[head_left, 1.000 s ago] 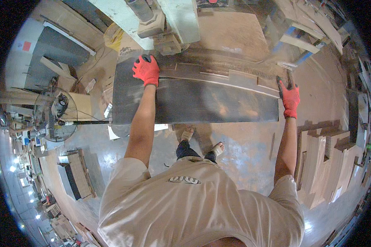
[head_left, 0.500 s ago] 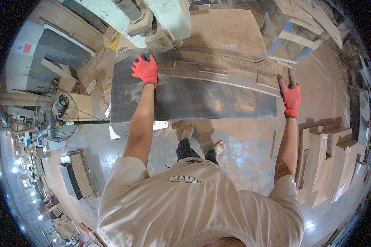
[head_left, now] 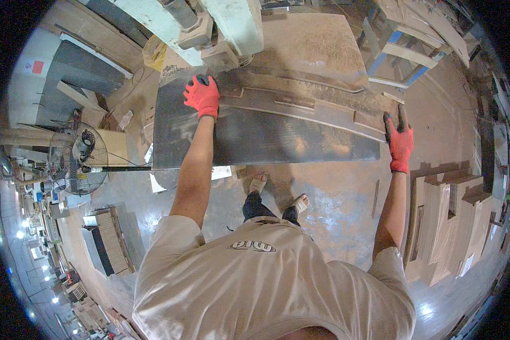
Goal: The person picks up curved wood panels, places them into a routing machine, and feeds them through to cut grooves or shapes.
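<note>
A long, narrow wooden board with rectangular notches along its far edge lies across the dark table of a machine. Over its left end my left hand, in a red glove with black fingertips, bends its fingers close beside the machine head. My right hand, gloved alike, grips the board's right end just past the table edge, thumb on the near side and fingers pointing away from me. Sawdust covers the far half of the table. The left fingertips partly hide the board's end.
A pale green machine column rises behind the table. At the left stands a caged fan. Stacked wooden parts sit on the floor at the right, and a wooden frame with blue edges stands at the far right.
The board's right end has swung toward me, with my right hand moving along. My left hand has shifted slightly to the right, still by the machine head.
</note>
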Tool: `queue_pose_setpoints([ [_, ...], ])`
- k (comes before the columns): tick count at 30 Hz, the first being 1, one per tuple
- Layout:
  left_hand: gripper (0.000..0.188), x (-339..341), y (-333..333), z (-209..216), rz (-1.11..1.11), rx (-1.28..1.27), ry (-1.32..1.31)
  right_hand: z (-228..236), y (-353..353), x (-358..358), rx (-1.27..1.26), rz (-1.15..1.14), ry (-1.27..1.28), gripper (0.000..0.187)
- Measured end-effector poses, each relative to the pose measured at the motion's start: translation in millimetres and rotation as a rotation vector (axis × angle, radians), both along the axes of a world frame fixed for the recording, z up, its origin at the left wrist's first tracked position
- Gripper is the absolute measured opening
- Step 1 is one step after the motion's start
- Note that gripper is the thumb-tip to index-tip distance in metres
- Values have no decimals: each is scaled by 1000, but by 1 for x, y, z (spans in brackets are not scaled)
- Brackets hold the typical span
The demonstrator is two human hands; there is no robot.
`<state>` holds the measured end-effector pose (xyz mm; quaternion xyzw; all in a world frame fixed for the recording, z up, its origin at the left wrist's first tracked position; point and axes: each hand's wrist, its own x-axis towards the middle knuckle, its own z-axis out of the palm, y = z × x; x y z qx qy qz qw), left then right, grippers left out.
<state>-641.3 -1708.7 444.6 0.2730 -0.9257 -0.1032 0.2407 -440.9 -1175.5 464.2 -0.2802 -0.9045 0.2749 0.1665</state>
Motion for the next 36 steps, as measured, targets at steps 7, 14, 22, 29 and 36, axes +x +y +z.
queue_pose_setpoints([
  [7, 59, 5, 4, 0, -31, 19, -1, -2, -2, 18, 59, -61, -13, 65],
  [14, 59, 9, 6, 1, -53, 9, -13, -8, 1, 30, 63, -5, 37, 66],
  [22, 61, 12, 6, 0, -67, 9, -21, -1, -5, 40, -9, -49, -34, 59],
  [29, 62, 12, 5, 0, -90, 44, -23, -14, -1, 45, 35, -54, 17, 62],
  [36, 69, 10, 3, 0, -103, 26, -52, -11, -4, 50, -31, -114, -14, 67],
])
